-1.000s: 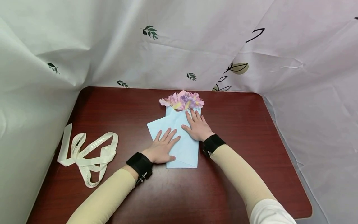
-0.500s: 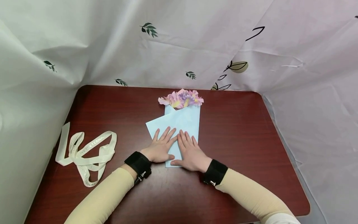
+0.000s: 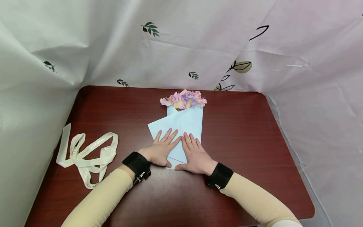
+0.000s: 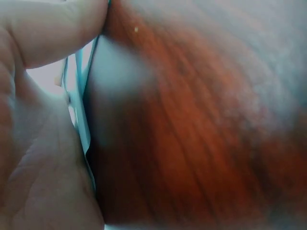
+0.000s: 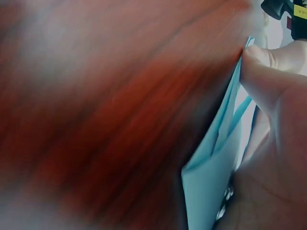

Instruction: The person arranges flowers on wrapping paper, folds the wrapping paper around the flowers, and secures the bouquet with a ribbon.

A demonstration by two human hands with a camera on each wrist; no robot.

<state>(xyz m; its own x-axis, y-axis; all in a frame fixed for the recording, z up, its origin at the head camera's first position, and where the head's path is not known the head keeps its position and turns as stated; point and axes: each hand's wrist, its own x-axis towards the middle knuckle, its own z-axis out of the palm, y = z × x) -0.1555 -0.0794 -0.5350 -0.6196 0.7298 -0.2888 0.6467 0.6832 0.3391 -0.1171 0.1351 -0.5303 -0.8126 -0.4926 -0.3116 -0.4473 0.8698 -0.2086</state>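
A light blue sheet of folded paper (image 3: 187, 123) lies on the table, its layered lower edge seen from the side in the right wrist view. Pink and lilac flowers (image 3: 184, 99) stick out of its far end. My left hand (image 3: 160, 152) rests on the left side of the paper with fingers spread. On the lower right part lies my right hand (image 3: 195, 157), fingers straight and thumb stretched toward the near edge. The two index fingertips meet near the middle. In the left wrist view, the left thumb (image 4: 62, 28) is right at the paper's edge.
A loose white ribbon (image 3: 93, 162) with printed lettering lies in loops on the left of the dark red wooden table (image 3: 241, 135). A pale curtain (image 3: 170, 50) with leaf prints hangs behind the table's far edge and along both sides.
My right hand has slid from the paper's upper right down to its lower part, beside the left hand. The left hand has shifted slightly left, showing more of the lower fold.
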